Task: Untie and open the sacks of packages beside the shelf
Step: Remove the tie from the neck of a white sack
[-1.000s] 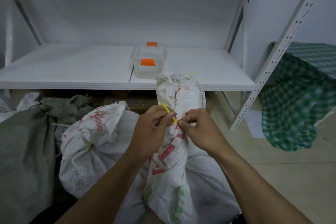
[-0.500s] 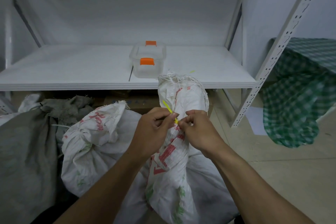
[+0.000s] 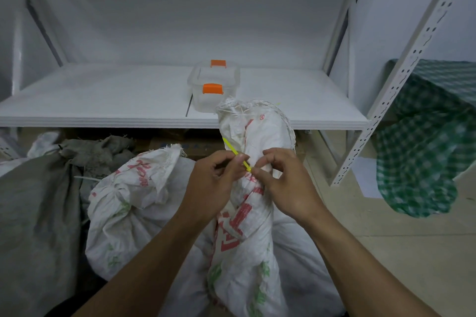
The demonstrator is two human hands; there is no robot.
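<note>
White sack (image 3: 247, 213) w/ red print upright just in front of shelf (image 3: 103, 100), yellow tie (image 3: 235, 153) round its neck, L hand (image 3: 213, 183) pinching tie's tail, R hand (image 3: 286, 185) pinching tie at neck, 2nd white sack (image 3: 134, 208) & grey sack (image 3: 33, 213) below shelf's left part, clear box (image 3: 213, 87) on shelf

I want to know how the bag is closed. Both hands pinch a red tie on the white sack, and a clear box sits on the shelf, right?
Not quite. The tie is yellow, not red. In the head view the left hand and right hand pinch it on the white sack, and the clear box sits on the shelf.
</note>
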